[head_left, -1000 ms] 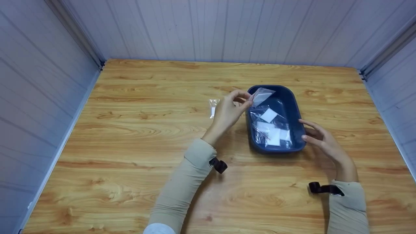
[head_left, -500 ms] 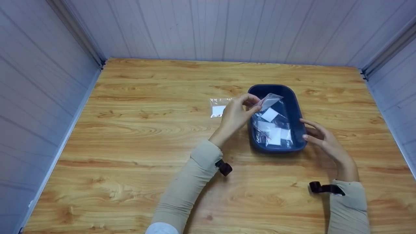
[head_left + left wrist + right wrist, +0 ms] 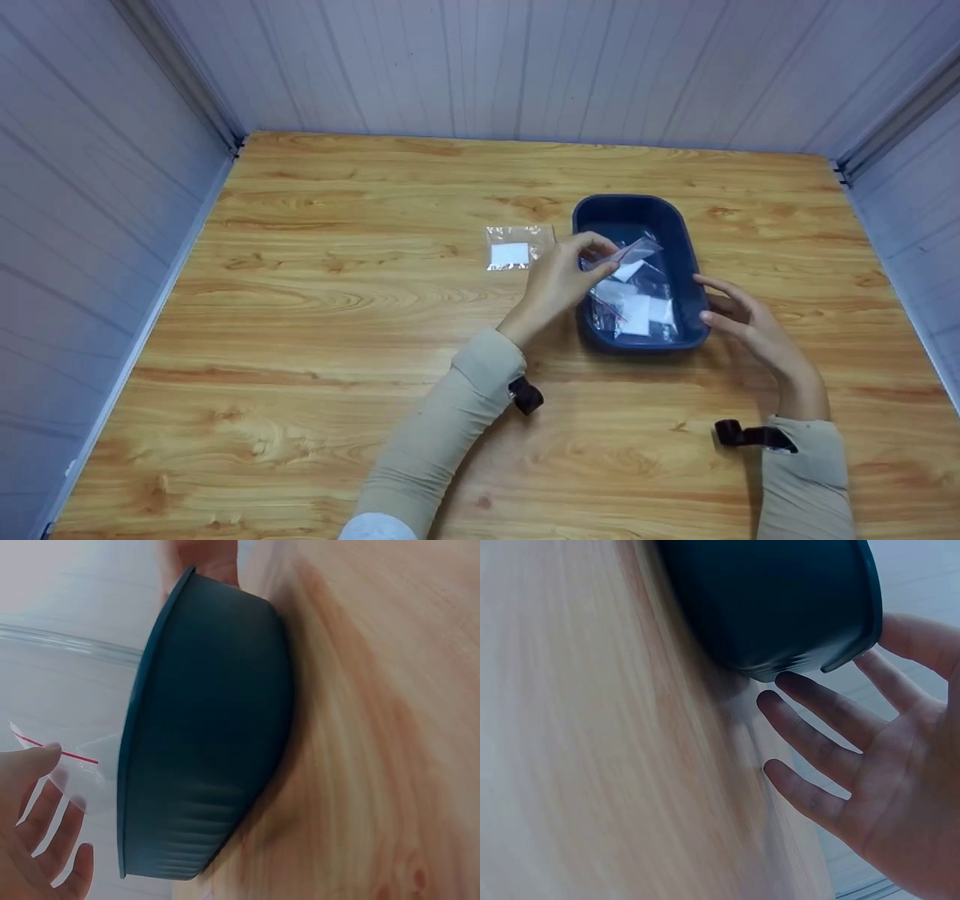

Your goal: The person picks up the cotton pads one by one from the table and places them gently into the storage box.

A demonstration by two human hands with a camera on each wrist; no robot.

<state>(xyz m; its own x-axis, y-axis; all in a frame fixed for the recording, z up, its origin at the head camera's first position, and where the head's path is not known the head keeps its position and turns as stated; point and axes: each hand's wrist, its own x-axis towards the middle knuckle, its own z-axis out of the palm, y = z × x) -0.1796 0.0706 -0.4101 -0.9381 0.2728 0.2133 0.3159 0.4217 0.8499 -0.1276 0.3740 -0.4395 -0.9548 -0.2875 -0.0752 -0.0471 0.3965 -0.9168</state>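
My left hand [image 3: 562, 274] pinches a small clear zip-lock bag [image 3: 643, 249] between thumb and fingers, above the left side of a dark blue plastic bin [image 3: 694, 259]. In the left wrist view the held bag [image 3: 90, 776] shows a red line along its zip. Several clear bags with white pieces, one a white square [image 3: 636, 313], lie in the bin. My right hand [image 3: 754, 330] touches the bin's right side with thumb and fingertips. In the right wrist view its fingers [image 3: 817, 746] are spread beside the bin wall [image 3: 772, 600].
Another clear bag with a white piece [image 3: 510, 253] lies flat on the wooden table [image 3: 337, 315], left of the bin. White panel walls [image 3: 480, 71] stand at the back and both sides. A dark strap device [image 3: 527, 396] sits at the left wrist.
My left hand has moved right and toward the near side with the zip-lock bag, further over the bin. The bag on the table is now more exposed. My right hand stays at the bin.
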